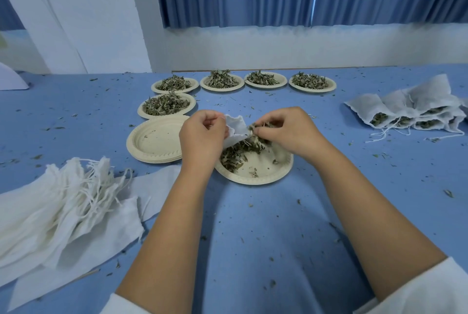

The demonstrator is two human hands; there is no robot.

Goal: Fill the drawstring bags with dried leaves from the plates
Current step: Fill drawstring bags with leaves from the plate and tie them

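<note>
The left hand [202, 133] pinches a drawstring bag [236, 126] open at centre frame while the right hand [288, 128] grips a tuft of dried leaves [255, 140] over the plate [255, 179]; a sagging bag mouth could scatter leaves across the surface [253, 225].

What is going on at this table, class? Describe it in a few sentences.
A person is filling a bag with dried leaves. The left hand holds the bag open above a plate, while the right hand pinches leaves at its mouth. Five full plates sit behind; filled bags lie to the right.
</note>
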